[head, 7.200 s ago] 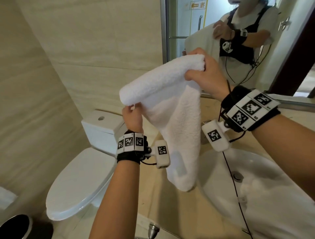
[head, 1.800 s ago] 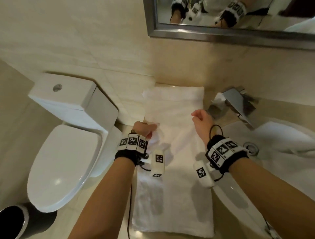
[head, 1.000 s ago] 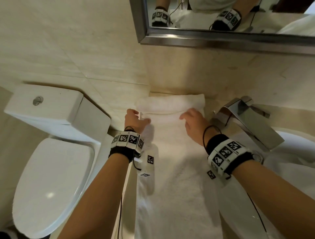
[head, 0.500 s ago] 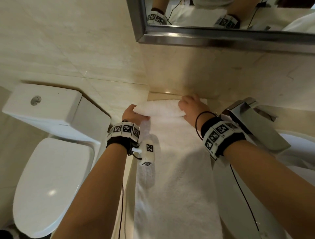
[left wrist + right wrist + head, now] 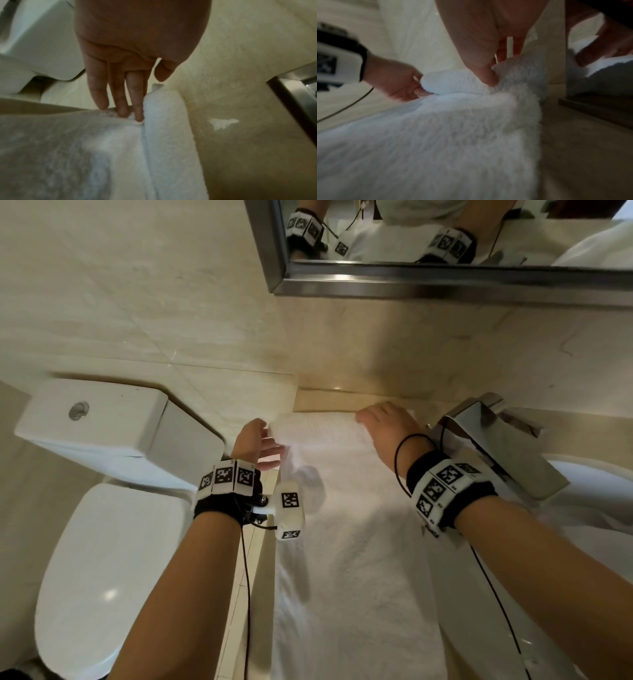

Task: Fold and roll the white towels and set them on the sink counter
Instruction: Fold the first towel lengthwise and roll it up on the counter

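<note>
Both my hands, left hand (image 5: 258, 445) and right hand (image 5: 387, 426), seemingly pinch the fluffy white towel (image 5: 346, 529)'s rolled end, frame centre.

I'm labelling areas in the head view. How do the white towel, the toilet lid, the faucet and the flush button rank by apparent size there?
Largest to smallest in the head view:
1. white towel
2. toilet lid, close to the towel; wide-angle stretching makes that order unsure
3. faucet
4. flush button
</note>
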The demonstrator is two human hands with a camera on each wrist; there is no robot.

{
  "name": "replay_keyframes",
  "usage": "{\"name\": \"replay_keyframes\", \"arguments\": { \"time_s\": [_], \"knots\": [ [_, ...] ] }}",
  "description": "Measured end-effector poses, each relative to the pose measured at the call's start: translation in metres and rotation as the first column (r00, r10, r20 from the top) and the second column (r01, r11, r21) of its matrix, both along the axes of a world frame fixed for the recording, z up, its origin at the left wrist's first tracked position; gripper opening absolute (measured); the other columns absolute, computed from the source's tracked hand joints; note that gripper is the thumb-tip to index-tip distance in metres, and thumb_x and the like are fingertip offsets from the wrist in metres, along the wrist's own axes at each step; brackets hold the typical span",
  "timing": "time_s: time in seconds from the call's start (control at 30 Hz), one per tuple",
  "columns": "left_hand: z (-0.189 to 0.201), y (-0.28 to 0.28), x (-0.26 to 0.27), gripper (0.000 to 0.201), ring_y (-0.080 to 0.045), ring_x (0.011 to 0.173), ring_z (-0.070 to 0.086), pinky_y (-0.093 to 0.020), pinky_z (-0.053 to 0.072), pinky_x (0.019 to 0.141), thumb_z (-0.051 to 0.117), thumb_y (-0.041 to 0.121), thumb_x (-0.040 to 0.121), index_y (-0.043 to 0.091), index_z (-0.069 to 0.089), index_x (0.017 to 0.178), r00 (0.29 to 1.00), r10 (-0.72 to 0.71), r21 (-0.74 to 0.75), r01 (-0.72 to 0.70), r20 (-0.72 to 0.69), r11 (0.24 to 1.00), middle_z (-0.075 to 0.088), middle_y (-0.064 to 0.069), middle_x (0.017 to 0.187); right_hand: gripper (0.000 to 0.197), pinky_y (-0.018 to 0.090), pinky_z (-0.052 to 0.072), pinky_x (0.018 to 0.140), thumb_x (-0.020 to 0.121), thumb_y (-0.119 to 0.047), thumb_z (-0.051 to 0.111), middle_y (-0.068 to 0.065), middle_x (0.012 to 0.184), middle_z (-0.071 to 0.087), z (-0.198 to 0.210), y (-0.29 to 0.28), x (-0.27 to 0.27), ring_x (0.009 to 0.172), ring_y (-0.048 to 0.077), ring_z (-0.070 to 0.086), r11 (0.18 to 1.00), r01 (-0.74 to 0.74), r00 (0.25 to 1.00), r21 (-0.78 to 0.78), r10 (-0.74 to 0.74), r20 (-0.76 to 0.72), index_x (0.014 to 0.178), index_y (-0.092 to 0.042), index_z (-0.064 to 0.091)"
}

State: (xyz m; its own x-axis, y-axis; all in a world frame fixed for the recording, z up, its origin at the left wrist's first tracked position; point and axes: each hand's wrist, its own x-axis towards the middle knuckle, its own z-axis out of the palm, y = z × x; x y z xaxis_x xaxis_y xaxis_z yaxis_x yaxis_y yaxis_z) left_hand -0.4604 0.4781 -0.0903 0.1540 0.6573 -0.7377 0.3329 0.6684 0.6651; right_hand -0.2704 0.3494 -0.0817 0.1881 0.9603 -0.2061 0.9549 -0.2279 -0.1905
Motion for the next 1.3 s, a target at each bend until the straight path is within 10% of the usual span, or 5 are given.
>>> {"name": "replay_keyframes", "arguments": {
  "time_s": [0.13,0.3,0.53,1.0,1.3],
  "knots": [
    [0.002,-0.002,0.001,0.033,-0.026,0.103,0.059,-0.035,0.047,0.092,0.058,0.014,0.088,0.007,0.056,0.120,0.981,-0.069,0.261,0.117,-0.183,0.958,0.055,-0.014,0.129,0.055,0.035,0.033,0.102,0.079,0.010,0.045,0.011,0.130,0.042,0.002,0.001,-0.001,0.122,0.028,0.037,0.999,0.043,0.997,0.001,-0.043,-0.072,0.129,-0.011,0.045],
    [0.009,-0.012,0.001,0.021,-0.022,0.072,0.067,-0.036,0.056,0.083,0.063,0.029,0.081,0.019,0.062,0.062,0.933,0.007,0.481,0.179,-0.361,0.858,0.069,-0.003,0.069,0.049,0.030,0.032,0.101,0.080,0.007,0.048,0.007,0.126,0.042,-0.003,-0.008,-0.002,0.121,0.025,0.035,0.991,0.127,0.983,0.037,-0.121,-0.140,0.124,-0.014,0.049],
    [0.011,-0.033,0.007,0.022,-0.026,0.088,0.061,-0.028,0.045,0.079,0.061,0.029,0.085,0.009,0.070,0.084,0.765,-0.195,0.435,0.534,-0.614,0.725,0.067,-0.009,0.085,0.054,0.023,0.031,0.088,0.076,0.017,0.045,0.009,0.125,0.047,-0.004,-0.024,-0.007,0.119,0.025,0.042,0.987,0.124,0.975,0.101,-0.102,-0.200,0.123,-0.010,0.053],
    [-0.028,-0.044,-0.025,0.035,-0.018,0.063,0.057,-0.040,0.050,0.077,0.052,-0.020,0.075,0.011,0.049,0.058,0.998,0.042,0.448,-0.060,0.051,0.892,0.059,0.001,0.053,0.054,0.032,0.031,0.109,0.085,0.002,0.053,0.011,0.141,0.038,0.011,-0.008,0.016,0.129,0.028,0.038,0.974,0.138,0.949,-0.182,-0.182,-0.259,0.135,-0.013,0.039],
    [-0.007,-0.040,-0.008,0.021,-0.029,0.077,0.060,-0.036,0.051,0.077,0.054,0.027,0.085,0.013,0.062,0.071,0.972,0.077,0.486,0.043,-0.224,0.873,0.066,-0.010,0.082,0.056,0.028,0.032,0.103,0.081,0.011,0.050,0.008,0.138,0.035,0.009,-0.022,0.006,0.128,0.024,0.036,0.984,0.148,0.963,-0.098,-0.166,-0.214,0.131,-0.013,0.040]
  ]
}}
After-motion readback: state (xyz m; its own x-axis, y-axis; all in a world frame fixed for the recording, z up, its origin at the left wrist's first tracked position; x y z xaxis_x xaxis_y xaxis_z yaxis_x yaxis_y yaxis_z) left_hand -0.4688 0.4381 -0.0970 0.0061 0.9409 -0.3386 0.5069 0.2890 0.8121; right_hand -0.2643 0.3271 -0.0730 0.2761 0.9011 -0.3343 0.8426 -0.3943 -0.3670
